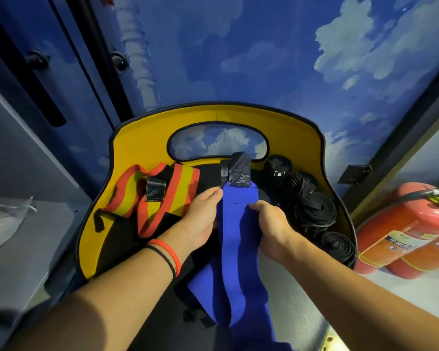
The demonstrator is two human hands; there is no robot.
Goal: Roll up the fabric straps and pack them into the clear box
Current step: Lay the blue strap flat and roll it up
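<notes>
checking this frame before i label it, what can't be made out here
1. Clear box: none shows in the head view.
2. Blue strap: its lower part runs out of the bottom edge, so its length is unknown.
3. Left hand and right hand: how their fingers lie under the strap they grip is hidden by it.
4. Black rolled straps: dark on dark, count unclear.
5. Fire extinguisher: label blurred, unreadable.

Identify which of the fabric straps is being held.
The blue strap, down the middle: the left hand and right hand each have a grip on one edge. The striped strap lies loose at left; the black rolls sit at right.
</notes>
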